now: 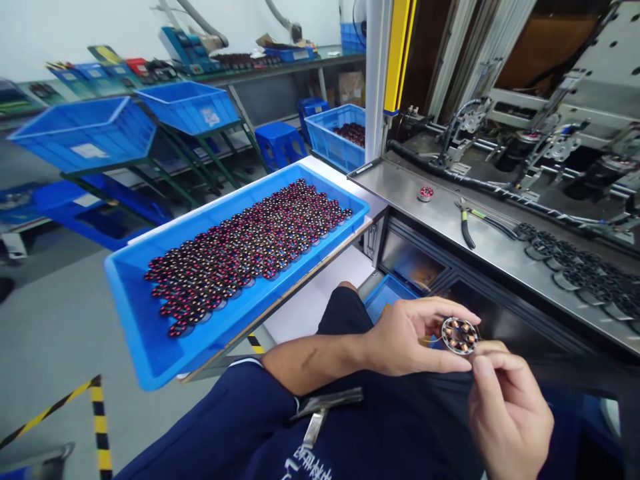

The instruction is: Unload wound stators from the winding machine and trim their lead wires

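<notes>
- Left hand [400, 337]: thumb and fingers pinch the stator [461, 345] by its rim, face up, over the lap.
- Right hand [510, 407]: thumb and forefinger pressed together at the stator's lower right edge; cannot tell what is between them.
- Bench [395, 180]: red-wound stator [425, 194], pliers [467, 230], black rings [575, 260].
- Blue tray [125, 320], left: many wound stators [250, 240].
</notes>
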{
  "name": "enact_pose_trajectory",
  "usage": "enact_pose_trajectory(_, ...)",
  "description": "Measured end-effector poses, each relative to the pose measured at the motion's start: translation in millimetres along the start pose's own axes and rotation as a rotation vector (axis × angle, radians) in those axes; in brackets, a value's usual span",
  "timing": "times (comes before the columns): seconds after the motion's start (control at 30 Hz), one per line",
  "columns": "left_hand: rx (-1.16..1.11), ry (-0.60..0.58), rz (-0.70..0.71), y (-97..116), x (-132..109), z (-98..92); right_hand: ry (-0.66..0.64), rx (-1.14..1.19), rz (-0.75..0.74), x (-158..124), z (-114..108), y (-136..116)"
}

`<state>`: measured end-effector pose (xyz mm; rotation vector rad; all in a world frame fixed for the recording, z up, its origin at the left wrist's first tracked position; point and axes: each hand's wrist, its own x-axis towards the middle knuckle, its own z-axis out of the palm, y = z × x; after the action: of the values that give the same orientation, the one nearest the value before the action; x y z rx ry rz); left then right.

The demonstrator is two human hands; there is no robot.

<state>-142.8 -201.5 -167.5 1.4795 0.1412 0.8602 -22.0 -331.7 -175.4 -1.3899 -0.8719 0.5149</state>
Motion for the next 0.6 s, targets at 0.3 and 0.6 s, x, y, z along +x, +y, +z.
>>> enact_pose_trajectory(0.3, 0.436, 0.091, 0.478, 2.0, -0.9, -0.5, -0.159, 0.092, -0.034, 8.2, 0.6, -13.0)
enact_pose_trajectory(0.6, 0.346, 0.139, 0.41, 1.2, -0.4, 0.4, -0.019, 0.138, 0.122, 0.8, 9.8, -2.2)
